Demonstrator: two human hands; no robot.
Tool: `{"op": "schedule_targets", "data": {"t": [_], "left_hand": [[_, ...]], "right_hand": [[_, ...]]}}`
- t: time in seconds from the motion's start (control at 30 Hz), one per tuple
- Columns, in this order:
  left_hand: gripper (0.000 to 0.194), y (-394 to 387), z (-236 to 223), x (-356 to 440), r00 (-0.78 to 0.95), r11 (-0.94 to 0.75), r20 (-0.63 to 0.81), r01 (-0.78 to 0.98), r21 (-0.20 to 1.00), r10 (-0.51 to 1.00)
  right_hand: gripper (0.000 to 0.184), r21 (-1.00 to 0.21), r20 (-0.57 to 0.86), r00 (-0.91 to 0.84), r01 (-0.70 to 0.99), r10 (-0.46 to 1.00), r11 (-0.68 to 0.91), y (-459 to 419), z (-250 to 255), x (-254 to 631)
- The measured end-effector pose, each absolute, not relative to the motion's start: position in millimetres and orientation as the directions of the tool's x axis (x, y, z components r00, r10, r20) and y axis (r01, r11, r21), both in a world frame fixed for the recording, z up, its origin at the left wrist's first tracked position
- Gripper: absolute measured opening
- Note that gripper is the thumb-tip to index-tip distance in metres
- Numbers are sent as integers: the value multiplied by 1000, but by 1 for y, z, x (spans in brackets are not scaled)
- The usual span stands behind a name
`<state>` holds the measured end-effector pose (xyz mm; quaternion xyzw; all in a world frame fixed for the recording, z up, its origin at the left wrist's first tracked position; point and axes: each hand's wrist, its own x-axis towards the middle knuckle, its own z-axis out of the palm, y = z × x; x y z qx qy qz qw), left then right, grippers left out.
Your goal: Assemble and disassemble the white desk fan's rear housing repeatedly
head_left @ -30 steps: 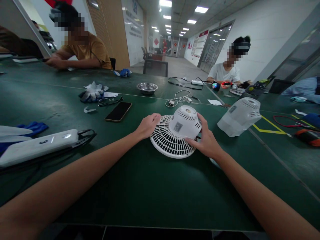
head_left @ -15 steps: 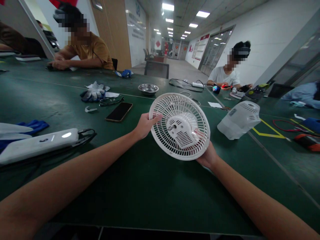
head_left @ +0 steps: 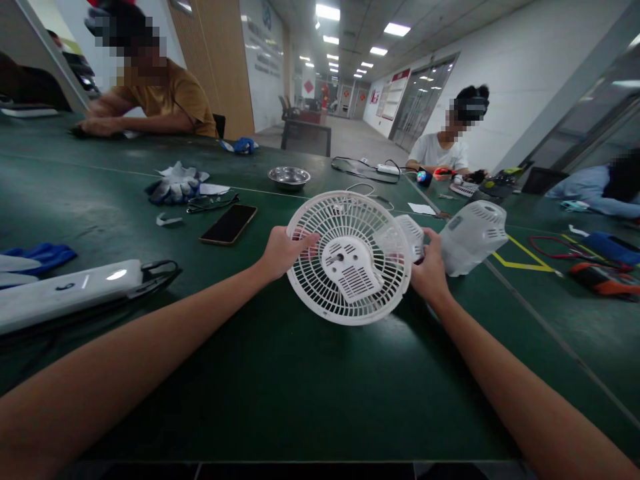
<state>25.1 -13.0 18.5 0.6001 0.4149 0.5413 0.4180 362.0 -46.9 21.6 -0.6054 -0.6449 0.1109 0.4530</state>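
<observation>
A round white fan grille (head_left: 352,265) is tilted up in front of me, its slotted hub facing me. My left hand (head_left: 284,253) grips its left rim, thumb over the bars and fingers behind. At the grille's right edge, partly hidden behind it, is the white vented motor housing (head_left: 412,235). My right hand (head_left: 431,268) is closed round that housing, with some of its fingers out of sight. Just beyond the right hand, a translucent white plastic cover (head_left: 474,239) lies on the green table (head_left: 300,393).
A phone (head_left: 229,224), a metal bowl (head_left: 289,177), gloves (head_left: 175,183) and a white cable lie farther back. At left is a white elongated device (head_left: 75,293). An orange-and-black tool (head_left: 607,279) lies at right. Two people (head_left: 165,100) (head_left: 443,150) sit across the table.
The grille was lifted and turned hub side toward me. The motor housing has shifted right from behind the grille's middle, and the shaft no longer shows through the hub.
</observation>
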Motion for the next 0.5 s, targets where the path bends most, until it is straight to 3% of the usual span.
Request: {"op": "schedule_targets", "data": {"t": [0.13,0.33,0.5], "left_hand": [[20,-10,18,23,2,-217,217,64,974,976],[23,0,8,15,-8,-145,145,21,989,989],[25,8,2,9,10,-89,89,10,996,996]], "right_hand": [[76,-446,535,149,885,831,129,-39,22,392],[66,-408,500,111,905,859,120,-36,18,395],[59,-300,764,144,943,629,148,-40,37,410]]}}
